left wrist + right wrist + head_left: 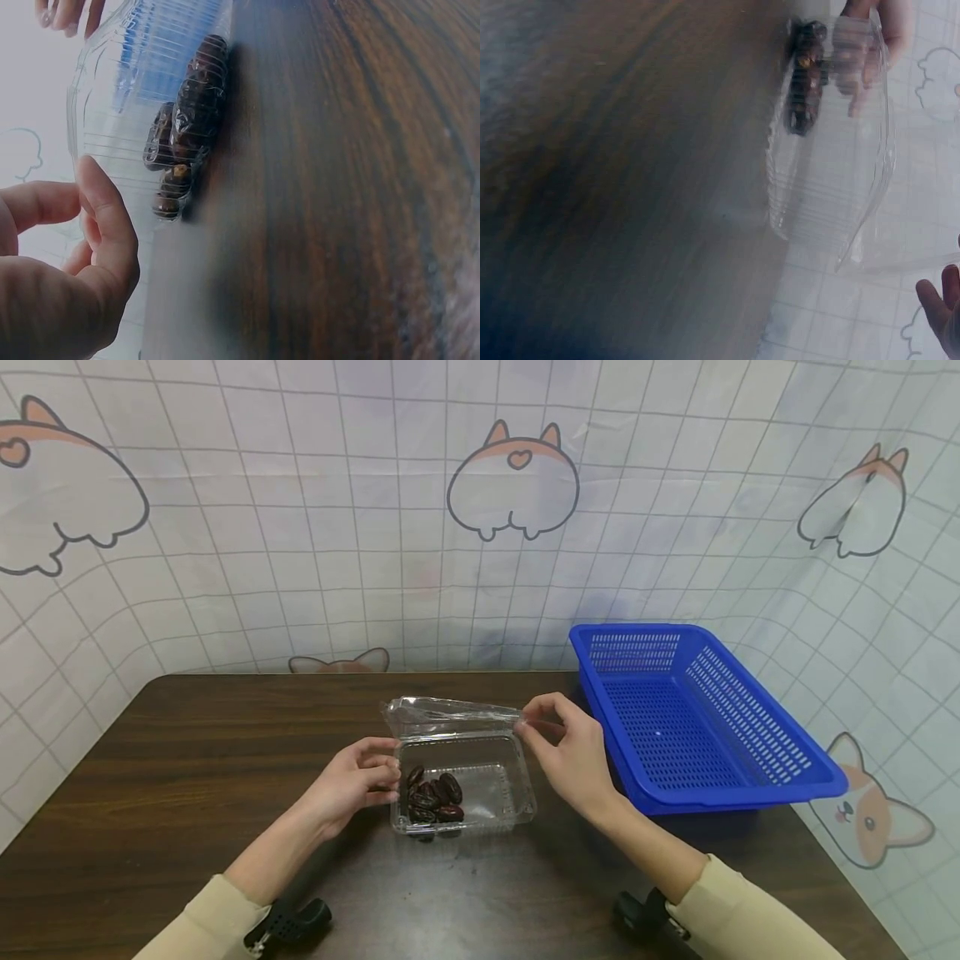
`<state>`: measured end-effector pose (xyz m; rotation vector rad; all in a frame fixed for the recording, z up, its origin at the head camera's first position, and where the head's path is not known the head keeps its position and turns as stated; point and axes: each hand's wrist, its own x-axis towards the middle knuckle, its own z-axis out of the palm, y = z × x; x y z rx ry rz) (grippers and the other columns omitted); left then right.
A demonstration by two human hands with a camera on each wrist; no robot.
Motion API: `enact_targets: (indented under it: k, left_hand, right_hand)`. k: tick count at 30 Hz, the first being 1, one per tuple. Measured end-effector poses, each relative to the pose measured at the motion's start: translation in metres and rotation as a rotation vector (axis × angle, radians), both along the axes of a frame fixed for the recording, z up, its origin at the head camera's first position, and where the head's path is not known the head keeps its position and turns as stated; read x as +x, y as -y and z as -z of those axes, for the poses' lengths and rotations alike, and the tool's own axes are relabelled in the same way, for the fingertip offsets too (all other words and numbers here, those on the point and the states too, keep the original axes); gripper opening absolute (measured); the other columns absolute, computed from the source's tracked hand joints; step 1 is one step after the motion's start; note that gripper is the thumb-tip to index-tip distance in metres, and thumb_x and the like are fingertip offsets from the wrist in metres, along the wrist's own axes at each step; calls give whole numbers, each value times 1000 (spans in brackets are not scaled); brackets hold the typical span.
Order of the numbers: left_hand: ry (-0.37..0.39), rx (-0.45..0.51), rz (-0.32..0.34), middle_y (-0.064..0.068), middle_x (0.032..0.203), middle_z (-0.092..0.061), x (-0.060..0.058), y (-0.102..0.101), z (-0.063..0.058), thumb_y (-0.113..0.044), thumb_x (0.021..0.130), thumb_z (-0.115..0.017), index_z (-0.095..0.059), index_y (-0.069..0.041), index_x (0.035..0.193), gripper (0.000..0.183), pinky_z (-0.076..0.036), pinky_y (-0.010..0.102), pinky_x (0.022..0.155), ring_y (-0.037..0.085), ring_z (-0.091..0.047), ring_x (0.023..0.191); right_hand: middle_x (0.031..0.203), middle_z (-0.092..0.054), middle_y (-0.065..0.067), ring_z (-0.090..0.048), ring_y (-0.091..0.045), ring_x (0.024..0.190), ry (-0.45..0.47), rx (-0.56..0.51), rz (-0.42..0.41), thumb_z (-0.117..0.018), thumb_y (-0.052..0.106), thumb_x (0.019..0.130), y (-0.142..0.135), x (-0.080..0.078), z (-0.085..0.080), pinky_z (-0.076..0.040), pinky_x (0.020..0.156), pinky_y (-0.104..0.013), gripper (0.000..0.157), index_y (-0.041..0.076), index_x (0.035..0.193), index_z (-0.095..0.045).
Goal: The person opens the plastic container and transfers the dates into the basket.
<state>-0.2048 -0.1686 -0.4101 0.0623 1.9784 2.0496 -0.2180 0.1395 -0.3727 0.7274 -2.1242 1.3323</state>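
A clear plastic clamshell container point(491, 785) stands on the table in the head view, its hinged lid point(450, 714) raised at the back. Several dark, wrinkled dates point(450, 787) lie together in its left half; they show through the clear wall in the left wrist view point(199, 105). At the container's left side, my left hand point(352, 781) grips the rim between thumb and fingers. My right hand point(573, 756) pinches the right end of the lid. Only the fingers point(934, 304) of that hand show in the right wrist view, at the lower right.
A blue plastic basket point(678, 802) with slotted walls stands at the right of the dark wooden table point(187, 760), close to my right hand. Behind the table hangs a white gridded sheet point(420, 610) with cartoon dogs on it.
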Motion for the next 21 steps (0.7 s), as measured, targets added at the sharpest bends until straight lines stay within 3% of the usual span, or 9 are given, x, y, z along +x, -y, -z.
enact_targets:
  k: [9,16,21]
  left_hand:
    - [0,-2,-6,7,98,-56,0,0,0,4,101,-56,-38,6,147,50,-59,31,72,19,-59,78]
    - [6,9,-5,7,97,-57,0,1,1,5,101,-56,-38,6,147,49,-59,31,72,19,-60,78]
    - [-6,10,8,7,97,-57,1,1,0,3,101,-56,-37,6,148,51,-58,32,73,19,-60,78]
  right_hand:
    - [99,-70,-12,-70,-27,94,133,-134,10,-76,-4,90,5,-14,-1,-60,80,-29,17,1,106,-70]
    - [105,-68,-22,-67,-35,100,192,-187,2,-72,-9,91,8,-27,-2,-59,86,-41,23,-6,114,-68]
    - [107,-69,-16,-66,-26,102,196,-208,-3,-73,-4,92,11,-35,0,-58,85,-31,25,1,116,-70]
